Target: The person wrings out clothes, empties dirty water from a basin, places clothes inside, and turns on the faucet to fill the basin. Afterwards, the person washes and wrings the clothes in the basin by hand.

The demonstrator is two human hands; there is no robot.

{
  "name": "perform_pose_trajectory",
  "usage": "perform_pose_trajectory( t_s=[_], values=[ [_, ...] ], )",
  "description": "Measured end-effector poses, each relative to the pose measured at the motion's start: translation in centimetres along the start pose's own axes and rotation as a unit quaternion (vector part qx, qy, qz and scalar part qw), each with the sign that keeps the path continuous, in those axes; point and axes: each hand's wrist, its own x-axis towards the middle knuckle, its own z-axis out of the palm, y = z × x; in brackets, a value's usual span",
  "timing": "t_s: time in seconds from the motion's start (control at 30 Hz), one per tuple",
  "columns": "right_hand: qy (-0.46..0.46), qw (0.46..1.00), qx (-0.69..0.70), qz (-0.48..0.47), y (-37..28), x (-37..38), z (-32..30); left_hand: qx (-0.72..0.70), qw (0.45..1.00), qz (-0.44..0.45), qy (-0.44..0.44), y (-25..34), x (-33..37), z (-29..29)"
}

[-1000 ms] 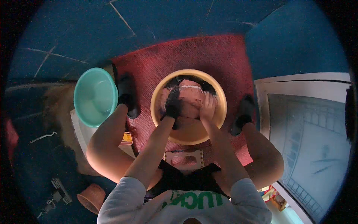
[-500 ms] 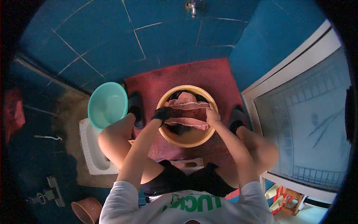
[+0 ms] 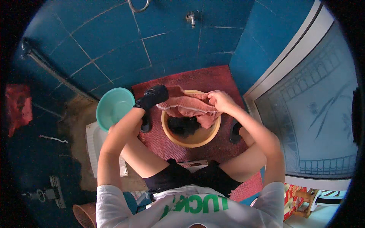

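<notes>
Closing on opposite ends of a gathered pink garment (image 3: 188, 109), the black-gloved left hand (image 3: 154, 95) and bare right hand (image 3: 222, 102) are holding its ribbed band spread above a round, smooth yellow basin (image 3: 193, 144). Dark, crumpled material (image 3: 181, 126), probably cloth, is lying inside; coarse red matting (image 3: 225, 81) is lying beneath.

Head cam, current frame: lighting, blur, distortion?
Head view: fisheye bends the door frame toward the rim, corners black. Head view: lower left is dim, the frosted door panel on the right brighter. Head view: dark contents of the yellow basin lose detail; the pink garment and right hand look fairly sharp.
</notes>
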Motion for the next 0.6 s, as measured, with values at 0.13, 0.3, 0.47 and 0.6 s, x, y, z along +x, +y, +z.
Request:
perform_pose_trajectory(
  t_s=[0.13, 0.3, 0.47, 0.6],
  values=[
    [0.058, 0.997, -0.005, -0.041, -3.4, 0.0, -3.9, -0.022, 0.997, 0.037, 0.056, 1.1, -0.4, -4.4],
    [0.001, 0.999, 0.027, 0.030, -7.5, -0.5, -7.2, -0.058, 0.988, 0.083, 0.112, 5.8, 2.3, -7.7],
    [-0.032, 0.994, 0.108, -0.009, -5.4, 0.1, -4.2, -0.057, 0.990, 0.126, 0.001, 5.5, 1.4, -7.1],
    [-0.060, 0.987, 0.148, 0.035, -1.5, -0.2, -0.8, -0.028, 0.999, 0.026, -0.006, 0.7, -1.2, -2.4]
  ],
)
